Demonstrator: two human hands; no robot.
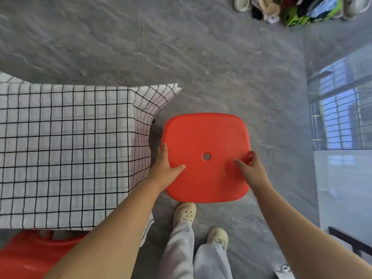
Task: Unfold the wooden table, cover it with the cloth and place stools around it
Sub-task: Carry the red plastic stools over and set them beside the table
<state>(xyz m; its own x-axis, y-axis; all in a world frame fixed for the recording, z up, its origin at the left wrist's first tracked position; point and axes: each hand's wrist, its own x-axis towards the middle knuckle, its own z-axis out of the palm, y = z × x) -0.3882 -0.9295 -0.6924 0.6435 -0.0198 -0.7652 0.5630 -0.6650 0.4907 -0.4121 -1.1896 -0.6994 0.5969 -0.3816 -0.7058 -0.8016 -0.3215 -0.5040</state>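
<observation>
A white cloth with a black grid (pixel 66 150) covers the table on the left and hangs down over its right side. Just right of the table is a red plastic stool (pixel 205 137), seen from above, with a small hole in the middle of its seat. My left hand (pixel 166 168) grips the seat's left edge, thumb on top. My right hand (pixel 249 166) grips the right edge, thumb on top too. A second red stool (pixel 26 256) shows at the bottom left, partly under the cloth's near edge.
The floor is grey stone tile (pixel 201 57). My feet in pale clogs (pixel 185 213) stand just behind the stool. A heap of shoes and bags (pixel 298 11) lies at the far right. A dark frame edge (pixel 350 240) sits at the lower right.
</observation>
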